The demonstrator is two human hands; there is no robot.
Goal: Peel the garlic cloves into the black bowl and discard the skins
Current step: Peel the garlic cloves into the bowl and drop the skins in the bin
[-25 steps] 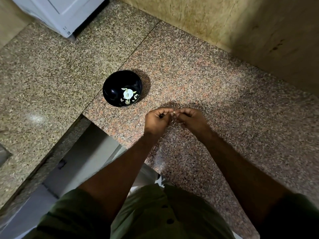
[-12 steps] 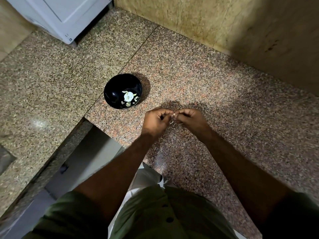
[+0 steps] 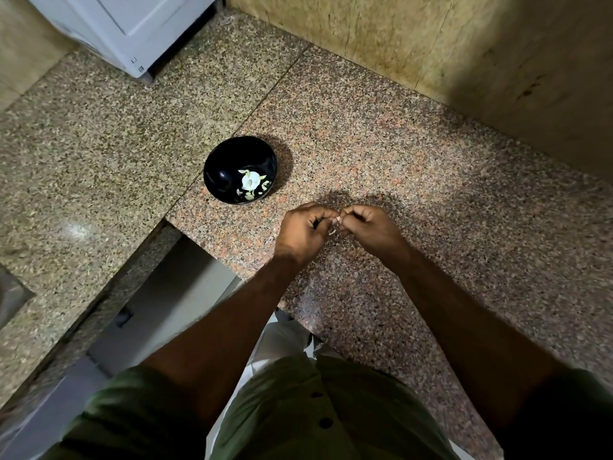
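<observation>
Garlic clove, small and pale (image 3: 337, 220), is pinched between the fingertips of both hands above the speckled pinkish-brown granite counter (image 3: 414, 180), near the middle of the scene; only a sliver of it shows between the fingers, and a thin pale shred of skin (image 3: 331, 232) hangs just below it. At far left, a white cabinet-like appliance (image 3: 132, 24) stands on the grey-speckled granite slab (image 3: 83, 134) that adjoins the pinkish one. Right of that seam sits the round glossy black bowl (image 3: 225, 167), holding a white garlic piece (image 3: 250, 181) and several pale scraps around it. The bowl lies to the left of and farther away than the hands, apart from them. The left hand (image 3: 303, 232) has its fingers curled, clasping the clove from the left. The right hand (image 3: 368, 227), fingers likewise curled, grasps the same clove from the right, so that the two hands touch. A tan stone wall (image 3: 431, 38) bounds the counter at far right. An olive-green shirt (image 3: 298, 410) fills the near edge.
</observation>
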